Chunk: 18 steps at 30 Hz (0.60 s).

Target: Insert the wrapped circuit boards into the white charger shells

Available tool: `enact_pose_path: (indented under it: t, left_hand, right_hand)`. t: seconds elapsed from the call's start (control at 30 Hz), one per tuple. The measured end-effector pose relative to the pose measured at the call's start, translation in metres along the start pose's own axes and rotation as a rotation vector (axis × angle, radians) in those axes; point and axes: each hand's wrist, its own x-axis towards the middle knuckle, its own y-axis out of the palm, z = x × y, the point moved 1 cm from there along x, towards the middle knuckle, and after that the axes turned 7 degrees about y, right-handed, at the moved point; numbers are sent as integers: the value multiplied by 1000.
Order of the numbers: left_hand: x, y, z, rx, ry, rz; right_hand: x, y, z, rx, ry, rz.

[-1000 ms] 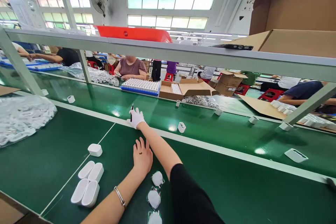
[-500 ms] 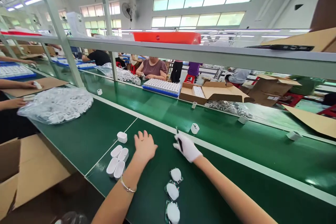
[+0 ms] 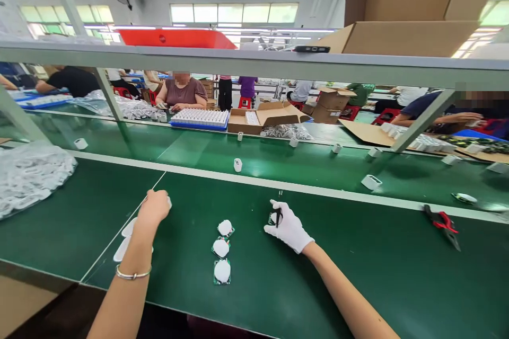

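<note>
Green matting covers the long workbench (image 3: 79, 222) in the head view, with a conveyor lane beyond it under a grey shelf rail, and other people seated at benches farther back; a clear bag of white parts (image 3: 27, 175) lies at the far left, and red-handled cutters (image 3: 442, 221) lie well apart to the right.

Half a second ago the bare left hand (image 3: 155, 206) lay flat and spread on the mat beside the white shells (image 3: 126, 238); now it has curled shut over one white shell (image 3: 169, 202) at the head of that group, of which only a sliver shows past the knuckles, so how firmly it is gripped I cannot tell; the other shells lie just behind the wrist, partly hidden by the forearm.

The gloved right hand (image 3: 289, 229) has drawn back from the conveyor edge, where it reached a second ago, and now rests on the mat with its fingers closed round a thin dark tool (image 3: 278, 216); the tip points down onto a small circuit piece (image 3: 273, 218) that lies under the fingertips, touching them; this piece was not under the hand in the earlier pictures.

Three round white units (image 3: 221, 246) on small boards lie in a row between the two hands, untouched and in the same order as before.

My reading is that both hands have just taken hold of their parts: shell in the left, board and tool in the right.
</note>
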Motion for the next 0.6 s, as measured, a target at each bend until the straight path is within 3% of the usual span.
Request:
enact_pose_path:
  t: [0.13,0.3,0.43,0.6]
  left_hand:
    - [4,26,-60,-124,223,91]
    - [7,64,-118,-326,509,157]
    - [5,87,-122,-459,615,134]
    - [11,108,-109,-963,552,99]
  right_hand:
    - [0,-5,-7,114,101,-57]
    - [-3,-7,-11,469,37,88]
    - [-4,-13,-11,309,55,87]
    - [-5,-10,-6,151,-28,15]
